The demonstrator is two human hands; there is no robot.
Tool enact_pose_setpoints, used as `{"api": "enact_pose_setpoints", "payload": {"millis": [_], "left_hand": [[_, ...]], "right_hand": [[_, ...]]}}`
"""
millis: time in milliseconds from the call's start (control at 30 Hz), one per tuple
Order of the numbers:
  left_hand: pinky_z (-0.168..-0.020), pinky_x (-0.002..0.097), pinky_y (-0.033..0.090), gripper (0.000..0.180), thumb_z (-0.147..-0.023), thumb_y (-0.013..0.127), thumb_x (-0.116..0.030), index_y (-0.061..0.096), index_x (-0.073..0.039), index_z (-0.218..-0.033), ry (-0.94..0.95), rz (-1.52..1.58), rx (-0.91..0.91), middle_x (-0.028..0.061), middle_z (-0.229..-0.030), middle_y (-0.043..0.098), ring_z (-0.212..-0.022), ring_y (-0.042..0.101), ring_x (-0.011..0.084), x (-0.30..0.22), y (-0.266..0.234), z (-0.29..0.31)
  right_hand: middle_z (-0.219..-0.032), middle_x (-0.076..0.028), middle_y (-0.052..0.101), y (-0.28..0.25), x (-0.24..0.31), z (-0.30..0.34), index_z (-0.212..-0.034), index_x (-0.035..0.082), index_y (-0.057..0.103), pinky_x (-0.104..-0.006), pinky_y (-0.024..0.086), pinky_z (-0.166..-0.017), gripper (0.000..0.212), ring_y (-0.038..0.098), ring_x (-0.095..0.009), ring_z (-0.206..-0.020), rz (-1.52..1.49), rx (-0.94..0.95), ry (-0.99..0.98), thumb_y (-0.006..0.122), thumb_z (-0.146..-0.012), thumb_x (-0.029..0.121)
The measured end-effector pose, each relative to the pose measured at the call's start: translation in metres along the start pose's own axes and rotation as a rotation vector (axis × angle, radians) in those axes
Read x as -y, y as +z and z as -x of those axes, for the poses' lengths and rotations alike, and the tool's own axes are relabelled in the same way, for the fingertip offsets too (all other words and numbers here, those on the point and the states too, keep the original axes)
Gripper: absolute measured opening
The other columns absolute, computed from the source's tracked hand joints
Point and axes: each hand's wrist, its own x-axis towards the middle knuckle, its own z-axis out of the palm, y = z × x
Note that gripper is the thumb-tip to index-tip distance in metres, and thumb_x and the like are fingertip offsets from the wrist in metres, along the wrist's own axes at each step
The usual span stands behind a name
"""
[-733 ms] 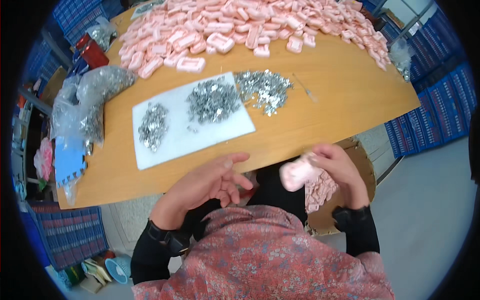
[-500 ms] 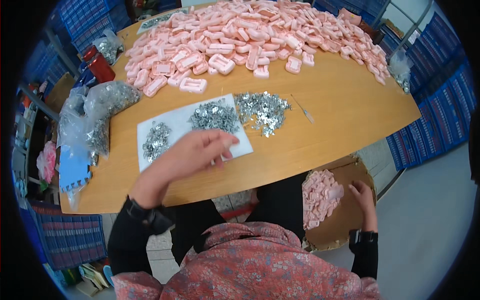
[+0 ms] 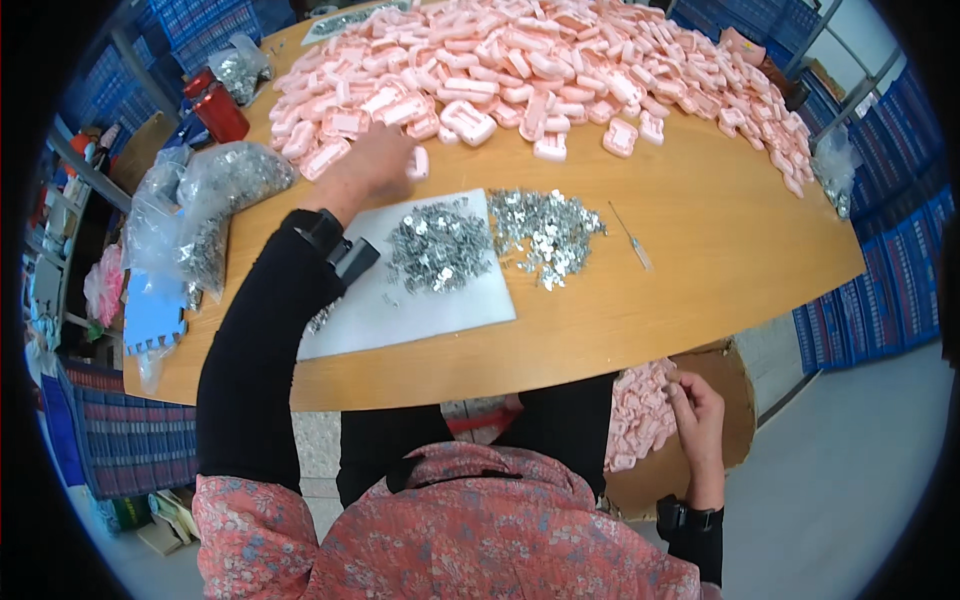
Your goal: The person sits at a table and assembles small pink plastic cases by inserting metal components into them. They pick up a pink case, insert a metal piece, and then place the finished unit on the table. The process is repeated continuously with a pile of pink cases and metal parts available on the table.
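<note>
My left hand point(image 3: 372, 168) is at the near edge of a big heap of pink plastic casings point(image 3: 500, 75). Its blurred fingers are closed round one pink casing point(image 3: 419, 164), whose end shows beside them. Below that forearm lies a white foam sheet point(image 3: 400, 322) bearing a pile of small silvery metal pieces point(image 3: 440, 245). Low on the right, my right hand point(image 3: 700, 415) hovers over a cardboard box point(image 3: 735, 410) with pink casings point(image 3: 638, 415) inside. Thumb and fingertips are pinched together there; what they hold, if anything, cannot be made out.
More metal pieces point(image 3: 548, 235) lie beside the sheet, with a thin needle-like tool point(image 3: 632, 240) to their right. Plastic bags of metal parts point(image 3: 235, 180), a red bottle point(image 3: 215, 105) and a blue foam mat point(image 3: 153, 310) line the left side. Stacked blue crates point(image 3: 885, 260) stand beyond the table point(image 3: 720, 270).
My left hand has gone forward from above the foam sheet to a casing at the heap's edge. My right hand has shifted left over the box, its fingers now pinched.
</note>
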Motion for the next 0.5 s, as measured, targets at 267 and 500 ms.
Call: {"api": "enact_pose_setpoints", "payload": {"millis": [267, 500], "left_hand": [[-0.083, 0.0410, 0.053, 0.033, -0.074, 0.071, -0.014, 0.063, -0.007, -0.105, -0.157, 0.557, -0.303, 0.0193, -0.093, 0.070, -0.092, 0.068, 0.0355, 0.011, -0.004, 0.030], [-0.072, 0.0273, 0.052, 0.052, -0.085, 0.064, -0.015, 0.054, -0.003, -0.135, -0.284, 1.266, -0.325, 0.0087, -0.107, 0.068, -0.089, 0.064, 0.0124, 0.009, -0.048, 0.122]], "right_hand": [[-0.078, -0.012, 0.062, 0.043, 0.095, -0.061, -0.092, -0.004, 0.064, -0.0307, 0.048, -0.066, 0.015, 0.060, -0.020, -0.069, 0.150, 0.070, -0.319, 0.069, -0.088, 0.009], [-0.084, -0.014, 0.066, 0.081, 0.087, -0.143, -0.099, 0.003, 0.067, -0.0362, 0.051, -0.070, 0.013, 0.063, -0.028, -0.075, 0.281, -0.045, -0.337, 0.067, -0.088, 0.009]]}}
